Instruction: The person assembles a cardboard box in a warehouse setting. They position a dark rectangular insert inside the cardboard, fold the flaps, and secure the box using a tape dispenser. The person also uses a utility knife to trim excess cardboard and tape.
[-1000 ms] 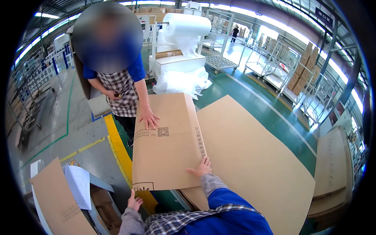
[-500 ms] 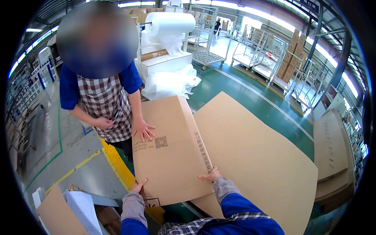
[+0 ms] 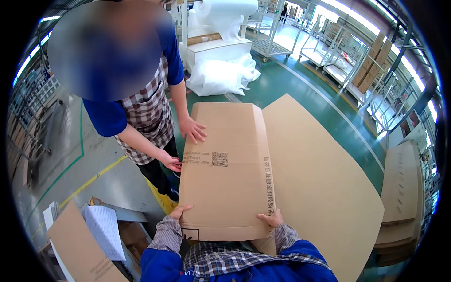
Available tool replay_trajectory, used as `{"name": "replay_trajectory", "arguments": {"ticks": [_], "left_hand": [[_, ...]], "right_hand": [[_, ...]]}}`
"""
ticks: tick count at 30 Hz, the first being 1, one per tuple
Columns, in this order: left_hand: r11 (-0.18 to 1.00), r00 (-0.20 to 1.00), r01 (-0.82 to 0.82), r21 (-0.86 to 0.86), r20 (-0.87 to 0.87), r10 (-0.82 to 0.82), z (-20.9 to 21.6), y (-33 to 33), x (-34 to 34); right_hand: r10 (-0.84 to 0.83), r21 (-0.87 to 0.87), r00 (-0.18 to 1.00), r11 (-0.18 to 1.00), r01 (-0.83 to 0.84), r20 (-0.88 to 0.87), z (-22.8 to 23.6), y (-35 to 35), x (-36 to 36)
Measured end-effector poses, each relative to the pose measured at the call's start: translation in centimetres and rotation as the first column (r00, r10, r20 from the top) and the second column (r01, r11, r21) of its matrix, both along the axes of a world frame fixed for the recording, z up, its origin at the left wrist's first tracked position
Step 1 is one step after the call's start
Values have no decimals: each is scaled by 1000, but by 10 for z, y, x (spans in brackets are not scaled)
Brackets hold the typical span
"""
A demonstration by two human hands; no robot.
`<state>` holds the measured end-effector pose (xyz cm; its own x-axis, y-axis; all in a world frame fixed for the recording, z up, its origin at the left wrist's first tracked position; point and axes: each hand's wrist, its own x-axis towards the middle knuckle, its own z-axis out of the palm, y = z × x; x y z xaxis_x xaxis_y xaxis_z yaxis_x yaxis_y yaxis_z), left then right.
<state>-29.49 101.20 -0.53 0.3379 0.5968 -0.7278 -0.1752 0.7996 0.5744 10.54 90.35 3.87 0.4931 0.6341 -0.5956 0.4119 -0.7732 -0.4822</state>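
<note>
A flat, closed cardboard box [image 3: 230, 188] with dark print and a square code lies in front of me on a larger cardboard sheet [image 3: 324, 188]. At its near left corner my left hand [image 3: 179, 212] grips the edge, thumb on top and the other fingers mostly hidden down the side. My right hand [image 3: 272, 219] holds the right edge near the opposite near corner, thumb on the top face. Across on the left a co-worker in a checked apron rests one spread hand [image 3: 191, 129] on the box top. Their other hand [image 3: 170, 161] is at its left edge.
At the lower left stand cardboard pieces [image 3: 80, 244] and a written paper sheet [image 3: 104, 230]. White wrapping film [image 3: 221, 75] lies below a roll at the back. Wheeled racks [image 3: 329, 66] line the far side; more stacked cardboard [image 3: 399, 188] is at the right.
The box has turned slightly and come closer to my body, with both my hands still on it. The co-worker has leaned in, bringing the second hand to the box's left edge.
</note>
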Motion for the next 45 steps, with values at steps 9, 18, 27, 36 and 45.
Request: {"name": "replay_trajectory", "arguments": {"ticks": [9,18,27,36,45], "left_hand": [[999,981,-51,8,-189,52,63,45,7],[968,966,-55,244,257,-10,184,73,62],[787,698,270,555,451,-557,244,15,207],[648,628,345,679,-680,379,-3,-15,123],[937,277,96,335,-913,298,-38,17,-6]], "right_hand": [[-174,180,985,968,173,-9,6,-1,-2],[502,238,825,795,-559,261,-2,-8,-8],[-54,771,993,635,-46,104,21,-51,-46],[-458,571,722,443,692,-519,11,-77,-12],[-515,473,582,340,813,-629,-14,-90,13]]}}
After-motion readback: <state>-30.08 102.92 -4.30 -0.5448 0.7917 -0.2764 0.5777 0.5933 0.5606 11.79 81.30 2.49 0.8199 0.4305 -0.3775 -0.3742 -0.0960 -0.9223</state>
